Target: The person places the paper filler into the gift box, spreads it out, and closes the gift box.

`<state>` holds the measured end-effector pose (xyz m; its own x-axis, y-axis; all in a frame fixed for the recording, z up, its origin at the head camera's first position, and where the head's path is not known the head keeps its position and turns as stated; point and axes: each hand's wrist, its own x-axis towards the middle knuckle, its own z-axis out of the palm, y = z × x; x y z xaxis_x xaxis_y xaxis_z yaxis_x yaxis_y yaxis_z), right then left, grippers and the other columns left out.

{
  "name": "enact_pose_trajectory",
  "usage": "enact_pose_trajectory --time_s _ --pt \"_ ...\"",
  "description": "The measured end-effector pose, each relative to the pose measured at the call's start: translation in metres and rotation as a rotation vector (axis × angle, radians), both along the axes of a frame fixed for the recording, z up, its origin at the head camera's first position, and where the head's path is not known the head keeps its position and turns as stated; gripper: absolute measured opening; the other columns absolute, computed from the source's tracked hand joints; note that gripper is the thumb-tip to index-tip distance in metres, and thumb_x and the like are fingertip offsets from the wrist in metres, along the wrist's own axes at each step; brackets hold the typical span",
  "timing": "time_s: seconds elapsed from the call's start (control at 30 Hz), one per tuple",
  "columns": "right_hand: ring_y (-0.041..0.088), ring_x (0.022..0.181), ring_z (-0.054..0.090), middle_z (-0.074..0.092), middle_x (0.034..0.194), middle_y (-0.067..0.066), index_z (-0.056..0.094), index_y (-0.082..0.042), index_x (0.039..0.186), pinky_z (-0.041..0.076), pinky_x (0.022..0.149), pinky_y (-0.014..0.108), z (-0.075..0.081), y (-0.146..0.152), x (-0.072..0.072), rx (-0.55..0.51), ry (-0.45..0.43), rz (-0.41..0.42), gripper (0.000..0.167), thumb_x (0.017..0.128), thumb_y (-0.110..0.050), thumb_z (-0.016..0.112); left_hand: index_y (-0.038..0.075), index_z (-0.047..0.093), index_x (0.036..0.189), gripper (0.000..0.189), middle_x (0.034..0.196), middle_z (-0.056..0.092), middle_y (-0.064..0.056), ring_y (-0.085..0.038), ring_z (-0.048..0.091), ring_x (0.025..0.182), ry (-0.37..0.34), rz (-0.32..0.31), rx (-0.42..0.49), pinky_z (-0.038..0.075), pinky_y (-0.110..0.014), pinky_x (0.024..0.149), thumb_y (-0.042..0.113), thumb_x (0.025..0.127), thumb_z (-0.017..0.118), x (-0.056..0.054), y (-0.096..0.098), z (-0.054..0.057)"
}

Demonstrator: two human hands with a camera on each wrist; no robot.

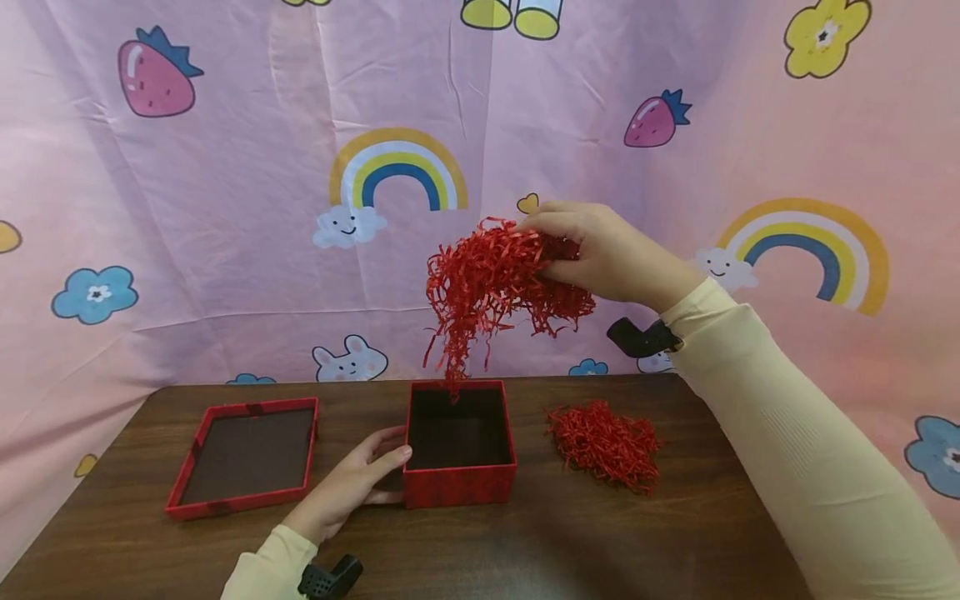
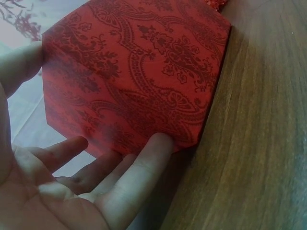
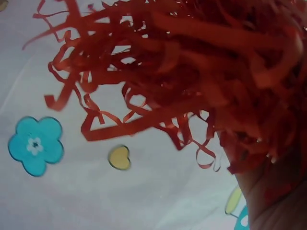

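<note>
High over the table, my right hand grips a loose bunch of red shredded paper. Strands trail from the bunch down to the back of an open red box with a dark inside. In the right wrist view, the shredded paper covers most of the fingers. My left hand rests against the box's left side, fingers spread. Up close in the left wrist view, fingertips touch the patterned red side of the box.
A second pile of red shredded paper lies on the wooden table, right of the box. To the left lies the red-rimmed lid, its dark inside up. A printed cloth hangs behind the table.
</note>
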<state>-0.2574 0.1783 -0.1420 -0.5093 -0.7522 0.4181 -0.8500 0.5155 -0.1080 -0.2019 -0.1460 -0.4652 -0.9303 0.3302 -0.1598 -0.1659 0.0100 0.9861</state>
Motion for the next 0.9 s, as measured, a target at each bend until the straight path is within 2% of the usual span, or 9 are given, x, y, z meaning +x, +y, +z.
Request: enact_pose_trajectory --time_s 0.33,0.67,0.9 --pt "0.018 0.109 0.064 0.068 0.121 0.002 0.071 -0.010 0.127 0.057 0.093 0.038 -0.044 -0.014 -0.003 0.094 -0.096 0.047 0.036 0.092 -0.002 0.076 0.007 0.027 0.160 0.069 0.162 0.030 -0.026 -0.043 0.039 0.145 0.005 -0.019 -0.002 0.059 -0.051 0.094 0.035 0.106 0.059 0.000 -0.001 0.000" --pt "0.012 0.092 0.059 0.065 0.107 -0.003 0.072 -0.013 0.122 0.056 0.082 0.030 -0.085 -0.026 -0.016 0.213 -0.134 0.047 0.031 0.093 -0.003 0.074 0.007 0.027 0.160 0.069 0.163 0.029 -0.026 -0.045 0.035 0.147 0.001 -0.010 -0.012 0.059 -0.052 0.094 0.036 0.106 0.059 0.000 -0.001 0.000" --pt "0.010 0.095 0.060 0.065 0.109 -0.004 0.071 -0.015 0.123 0.055 0.086 0.029 -0.112 -0.039 -0.020 0.261 -0.162 0.076 0.032 0.093 -0.004 0.073 0.007 0.027 0.160 0.071 0.163 0.028 -0.026 -0.044 0.039 0.145 -0.007 -0.015 -0.010 0.059 -0.051 0.095 0.037 0.106 0.060 0.000 -0.001 0.001"
